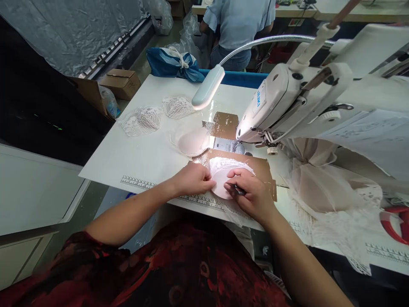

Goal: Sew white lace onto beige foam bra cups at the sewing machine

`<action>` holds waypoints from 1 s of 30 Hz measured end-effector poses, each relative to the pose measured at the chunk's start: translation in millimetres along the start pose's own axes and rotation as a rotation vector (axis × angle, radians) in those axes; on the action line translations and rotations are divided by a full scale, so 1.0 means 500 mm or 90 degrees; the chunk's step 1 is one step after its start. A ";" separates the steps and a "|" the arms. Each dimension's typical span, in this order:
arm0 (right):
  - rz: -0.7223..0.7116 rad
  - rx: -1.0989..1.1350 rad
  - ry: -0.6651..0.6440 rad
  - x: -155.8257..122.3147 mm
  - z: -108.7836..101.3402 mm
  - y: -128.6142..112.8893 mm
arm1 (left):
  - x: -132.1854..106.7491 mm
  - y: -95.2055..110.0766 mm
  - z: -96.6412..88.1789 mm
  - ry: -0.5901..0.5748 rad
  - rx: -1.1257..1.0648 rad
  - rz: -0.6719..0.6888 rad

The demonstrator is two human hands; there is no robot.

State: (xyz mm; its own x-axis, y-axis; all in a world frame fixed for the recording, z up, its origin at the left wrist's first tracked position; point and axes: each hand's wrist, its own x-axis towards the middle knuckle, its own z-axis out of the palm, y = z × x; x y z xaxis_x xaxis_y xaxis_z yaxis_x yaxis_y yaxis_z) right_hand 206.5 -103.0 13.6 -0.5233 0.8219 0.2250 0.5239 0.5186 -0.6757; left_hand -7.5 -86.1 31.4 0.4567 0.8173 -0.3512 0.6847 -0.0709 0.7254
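Note:
A pale pink bra cup (220,181) with white lace along its far edge lies at the table's front, just before the sewing machine. My left hand (198,178) is closed, its fingers pinching the left edge of this cup. Over the right part of the cup, my right hand (251,192) is curled around a small dark metal tool (238,189), whose exact kind is partly hidden by the fingers. A second padded cup (193,141) with sheer edging rests on the table beyond my left hand.
The white sewing machine (268,102) stands ahead to the right, with a lamp (209,87) hanging over the table. Lace pieces (142,120) lie at the left. Sheer fabric (332,187) is heaped at the right near red rings (394,224). Another person (243,25) sits beyond.

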 end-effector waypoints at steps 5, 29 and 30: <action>0.041 0.035 -0.035 0.008 0.016 0.009 | -0.008 -0.020 0.026 0.009 -0.219 0.020; 0.075 -0.020 -0.014 0.001 0.026 0.014 | -0.064 -0.009 0.054 0.122 -0.191 0.113; 0.078 -0.027 -0.018 0.001 0.027 0.013 | -0.066 -0.011 0.056 0.122 -0.197 0.117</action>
State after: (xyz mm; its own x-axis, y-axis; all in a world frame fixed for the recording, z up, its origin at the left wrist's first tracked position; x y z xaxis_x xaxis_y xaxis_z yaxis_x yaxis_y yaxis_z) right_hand 200.4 -102.5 -0.1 -0.4717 0.8732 0.1221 0.6132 0.4244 -0.6662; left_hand -10.6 -128.8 22.2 0.4207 0.9013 -0.1035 0.3845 -0.0738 0.9202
